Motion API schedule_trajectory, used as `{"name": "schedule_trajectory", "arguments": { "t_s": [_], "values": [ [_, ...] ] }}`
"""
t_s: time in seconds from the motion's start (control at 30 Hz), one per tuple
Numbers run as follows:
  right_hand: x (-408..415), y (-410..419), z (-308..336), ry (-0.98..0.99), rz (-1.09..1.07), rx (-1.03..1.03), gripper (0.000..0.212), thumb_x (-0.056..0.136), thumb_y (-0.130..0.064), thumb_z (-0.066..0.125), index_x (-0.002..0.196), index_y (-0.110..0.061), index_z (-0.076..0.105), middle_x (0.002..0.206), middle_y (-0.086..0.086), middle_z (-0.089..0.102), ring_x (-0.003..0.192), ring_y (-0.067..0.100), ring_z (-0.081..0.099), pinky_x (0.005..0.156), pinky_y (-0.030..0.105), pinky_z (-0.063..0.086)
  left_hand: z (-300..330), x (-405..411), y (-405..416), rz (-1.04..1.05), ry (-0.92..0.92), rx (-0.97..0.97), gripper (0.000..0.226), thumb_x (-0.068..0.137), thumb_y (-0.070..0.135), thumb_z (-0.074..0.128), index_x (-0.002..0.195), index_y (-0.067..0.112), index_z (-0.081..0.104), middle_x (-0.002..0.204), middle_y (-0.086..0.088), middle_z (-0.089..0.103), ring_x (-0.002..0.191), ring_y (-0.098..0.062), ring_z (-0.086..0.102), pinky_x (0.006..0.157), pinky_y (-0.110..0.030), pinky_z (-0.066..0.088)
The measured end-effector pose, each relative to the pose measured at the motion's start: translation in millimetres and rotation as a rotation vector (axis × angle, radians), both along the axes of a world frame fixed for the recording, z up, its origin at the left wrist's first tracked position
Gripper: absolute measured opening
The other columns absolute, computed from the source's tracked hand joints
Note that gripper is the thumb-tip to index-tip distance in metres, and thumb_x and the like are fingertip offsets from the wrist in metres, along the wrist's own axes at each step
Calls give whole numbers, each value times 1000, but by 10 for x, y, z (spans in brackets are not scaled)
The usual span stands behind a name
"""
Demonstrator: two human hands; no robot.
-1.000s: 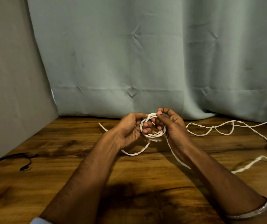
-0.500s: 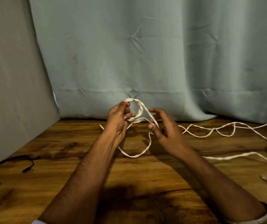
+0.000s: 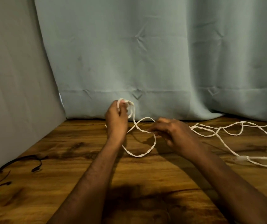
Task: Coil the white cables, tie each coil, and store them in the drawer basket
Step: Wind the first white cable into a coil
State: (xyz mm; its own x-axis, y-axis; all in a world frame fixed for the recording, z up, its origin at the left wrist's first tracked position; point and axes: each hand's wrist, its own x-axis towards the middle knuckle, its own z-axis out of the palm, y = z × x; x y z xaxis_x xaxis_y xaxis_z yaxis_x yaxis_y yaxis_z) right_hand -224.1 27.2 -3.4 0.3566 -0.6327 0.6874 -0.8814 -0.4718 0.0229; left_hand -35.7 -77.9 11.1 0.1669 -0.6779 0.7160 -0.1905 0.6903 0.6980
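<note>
The room is closed off by a grey-green curtain at the back and a grey panel at left. A wooden tabletop w/ dark grain carries the work; a thin black wire is seen near its left edge.

The white cable is mostly uncoiled, strewn across the right side of the top, well apart from the wire. A few small loops are held up off the surface by the left hand, fingers curled round them, prob. so the coil is kept from springing open. The trailing strand is pinched by the right hand, fingers narrow, likely to feed the next turn. No drawer basket is in view.
</note>
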Motion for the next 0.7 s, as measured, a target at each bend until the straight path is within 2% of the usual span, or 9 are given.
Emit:
{"name": "schedule_trajectory", "arguments": {
  "t_s": [0.1,0.2,0.27,0.33,0.43,0.53,0.6,0.63,0.7],
  "values": [
    [-10,-16,12,-83,91,-68,35,90,-2,71,113,-27,76,103,-6,65,85,17,66,70,36,50,-46,-160,88,-315,-155,65,29,105,30,45,89,16,64,73,-3,68,63,-18,63,64,-36,53],
    [17,-29,24,-237,154,-109,29,90,-1,68,110,-19,77,102,-3,61,87,16,66,71,37,54,-109,-287,190,-506,-294,130,30,107,22,44,94,8,67,78,-3,72,68,-19,69,67,-34,55],
    [8,-32,21,-298,136,-142,17,94,-5,66,107,-12,73,100,-1,63,86,15,65,72,38,54,-124,-350,288,-720,-247,269,33,108,20,40,92,6,65,72,-7,71,58,-23,69,61,-32,54],
    [-10,-30,16,-336,100,-164,9,96,-9,68,105,-12,68,99,-2,65,87,14,65,74,40,54,-113,-415,388,-885,-116,442,36,109,17,36,86,5,62,61,-12,64,45,-24,62,53,-29,50],
    [-15,-28,1,-355,36,-187,12,94,-18,73,103,-19,65,99,-7,65,87,12,65,72,42,55,-115,-467,463,-954,64,572,34,107,17,39,79,8,55,46,1,41,35,-11,37,47,-24,39],
    [-45,-24,-20,-430,-107,-204,24,90,-45,73,106,-28,67,101,-13,65,87,8,65,69,36,55,-121,-462,471,-937,45,592,36,108,31,41,82,11,56,48,7,31,38,-8,25,63,-30,44],
    [-61,-29,-15,-567,-149,-88,39,86,-61,66,107,-29,72,103,-14,71,90,6,69,71,33,57,-113,-450,478,-930,36,571,38,106,38,44,84,12,60,52,7,29,42,-9,22,68,-30,49],
    [-54,-45,-14,-656,-117,8,42,87,-63,66,107,-27,74,101,-13,75,89,4,70,71,32,56,-111,-448,478,-935,46,559,37,105,39,45,85,12,61,52,7,28,42,-9,21,67,-28,51],
    [-22,-73,-5,-846,27,192,31,95,-47,69,103,-18,78,88,-8,77,74,-1,69,64,26,50,-118,-456,466,-924,68,540,37,103,39,48,86,9,60,49,8,28,40,-8,21,64,-27,51]
  ]
}}
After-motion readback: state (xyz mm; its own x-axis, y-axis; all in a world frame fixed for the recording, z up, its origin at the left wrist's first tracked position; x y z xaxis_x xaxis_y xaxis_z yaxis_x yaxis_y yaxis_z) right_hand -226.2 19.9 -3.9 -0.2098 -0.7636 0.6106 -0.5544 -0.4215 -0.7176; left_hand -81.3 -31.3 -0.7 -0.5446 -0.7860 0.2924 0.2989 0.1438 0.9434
